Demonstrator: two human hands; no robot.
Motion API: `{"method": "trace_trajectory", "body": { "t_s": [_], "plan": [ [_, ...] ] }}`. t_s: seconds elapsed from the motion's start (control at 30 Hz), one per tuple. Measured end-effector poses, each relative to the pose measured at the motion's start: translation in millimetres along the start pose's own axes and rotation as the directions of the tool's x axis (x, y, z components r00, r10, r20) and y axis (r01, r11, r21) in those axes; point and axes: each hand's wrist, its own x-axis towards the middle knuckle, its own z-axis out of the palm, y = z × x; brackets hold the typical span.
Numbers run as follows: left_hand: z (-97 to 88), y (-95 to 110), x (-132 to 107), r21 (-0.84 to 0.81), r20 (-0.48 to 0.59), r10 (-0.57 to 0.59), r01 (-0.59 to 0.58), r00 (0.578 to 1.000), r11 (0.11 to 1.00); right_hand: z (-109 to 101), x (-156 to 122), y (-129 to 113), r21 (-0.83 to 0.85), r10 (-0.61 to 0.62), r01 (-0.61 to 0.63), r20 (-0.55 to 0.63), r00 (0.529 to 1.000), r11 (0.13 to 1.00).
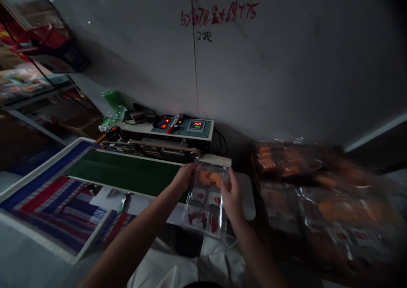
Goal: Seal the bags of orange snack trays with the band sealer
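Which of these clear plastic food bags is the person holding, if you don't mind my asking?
The clear plastic bag held upright between the left hand and right hand; the other bags lie in a blurred heap to the right, untouched.

2 bare arms reach in from the near edge and angle toward each other at the middle of the view. The left forearm (pixel 140 233) runs up and to the right from the near left, and the right forearm (pixel 257 254) rises up and to the left from the near right. Both wrists bend slightly. The left hand (pixel 183 178) sits a little farther away than the right hand (pixel 232 197). Both hands are raised, a short gap between them, with their fingers curled in a grip.
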Motion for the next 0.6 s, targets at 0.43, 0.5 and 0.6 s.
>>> {"method": "trace_trajectory", "body": {
  "t_s": [0.43, 0.5, 0.6],
  "plan": [
    [7.0, 3.9, 4.1, 0.001, -0.171, 0.114, -0.115, 0.979, 0.993, 11.7, 10.5, 14.4, -0.115, -0.076, 0.073, -0.024, 0.997, 0.991],
    [5.0, 4.7, 5.4, -0.003, -0.18, 0.114, -0.117, 0.977, 0.993, 15.7, 11.0, 17.8, -0.184, -0.16, 0.146, -0.063, 0.985, 0.972],
    [-0.5, 5.7, 8.2, -0.004, -0.189, 0.12, -0.123, 0.975, 0.992, 22.1, 8.2, 19.3, -0.268, -0.238, 0.21, -0.073, 0.969, 0.94]
  ]
}}
